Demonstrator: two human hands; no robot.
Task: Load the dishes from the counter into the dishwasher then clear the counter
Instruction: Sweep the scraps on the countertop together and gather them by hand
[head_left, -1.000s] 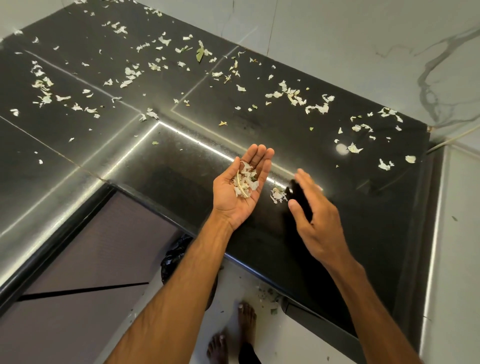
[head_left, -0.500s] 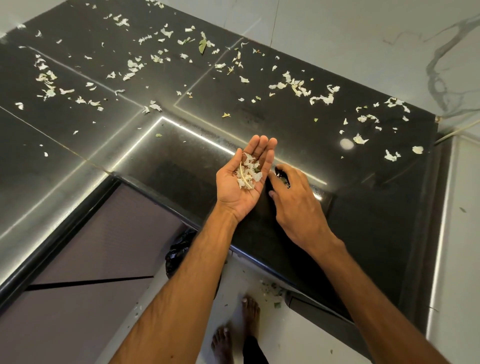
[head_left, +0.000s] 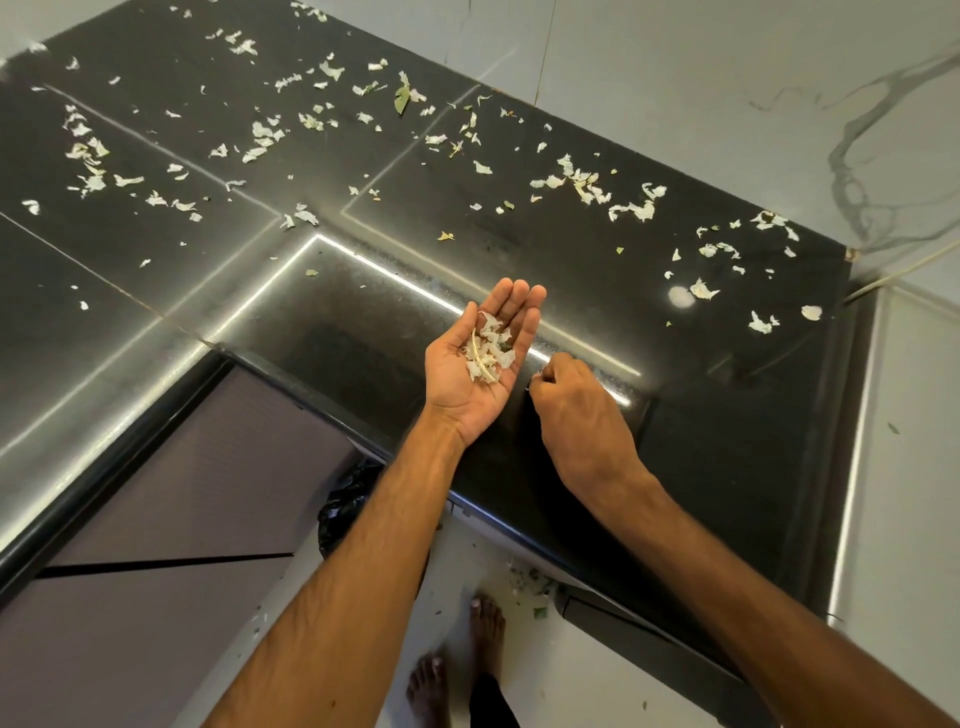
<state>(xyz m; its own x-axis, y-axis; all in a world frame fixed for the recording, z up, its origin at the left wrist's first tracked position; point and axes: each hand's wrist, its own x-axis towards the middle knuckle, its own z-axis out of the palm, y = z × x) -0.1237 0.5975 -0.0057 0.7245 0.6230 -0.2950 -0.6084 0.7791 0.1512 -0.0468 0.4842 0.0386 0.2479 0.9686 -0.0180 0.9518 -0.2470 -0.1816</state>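
Black shiny desk (head_left: 701, 415) with white scraps (head_left: 631, 208) all over the back, left hand (head_left: 475, 364) cupped open holding a small pile, right hand (head_left: 576, 410) now pinched shut beside it, little pile there gone, lots left to clear.

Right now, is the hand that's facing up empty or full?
Partly full. The left hand lies open, palm up, with a small pile of white scraps resting on it.
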